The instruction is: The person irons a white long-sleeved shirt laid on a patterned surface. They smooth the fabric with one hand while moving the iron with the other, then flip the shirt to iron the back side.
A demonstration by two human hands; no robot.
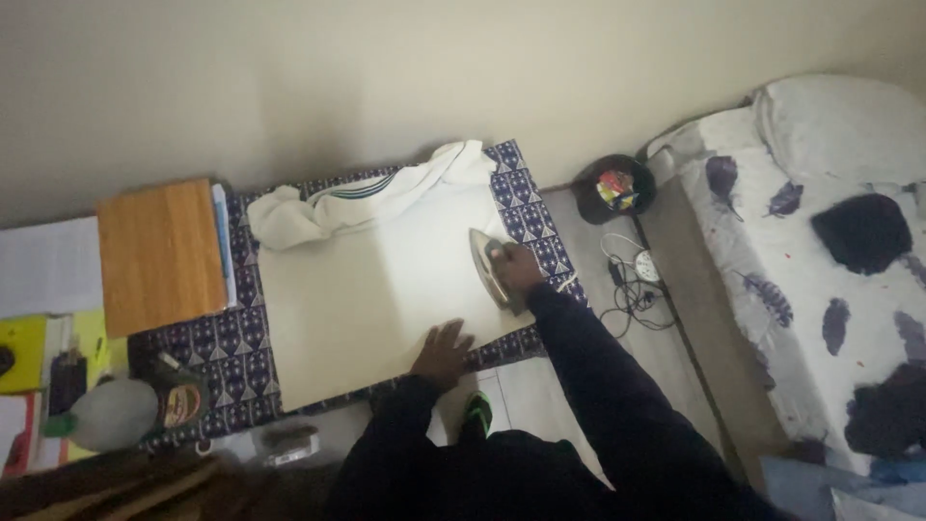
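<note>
We see the right hand (pixel 521 265) closed around the handle of an iron (pixel 489 265), which rests on the cream shirt (pixel 371 289) near its 3 o'clock edge, while the left hand (pixel 442 354) lies flat with fingers spread, pressing the shirt down at about 5 o'clock and gripping nothing. The shirt is spread over a dark patterned cloth (pixel 227 352) on the floor, its collar bunched toward 12 o'clock. At 9 o'clock of the shirt we see a wooden board (pixel 159 256), and at 3 o'clock a bed (pixel 820 251).
</note>
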